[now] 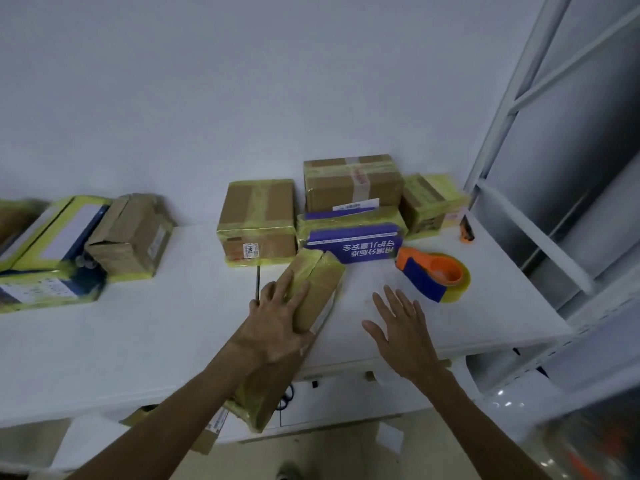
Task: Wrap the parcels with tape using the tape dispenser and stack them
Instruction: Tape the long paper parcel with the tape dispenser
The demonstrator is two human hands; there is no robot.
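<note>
Parcel (322,284) under flat L hand (277,323); R hand (405,329) splayed beside.

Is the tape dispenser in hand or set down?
Set down: the dispenser lies on the table, apart from the open right hand.

I face a plain white wall (242,81). A white table (138,341) runs along it below me. A white metal rack (512,109) stands to my right. Beige floor (329,452) shows under the table's edge. The light is dim and even.
</note>
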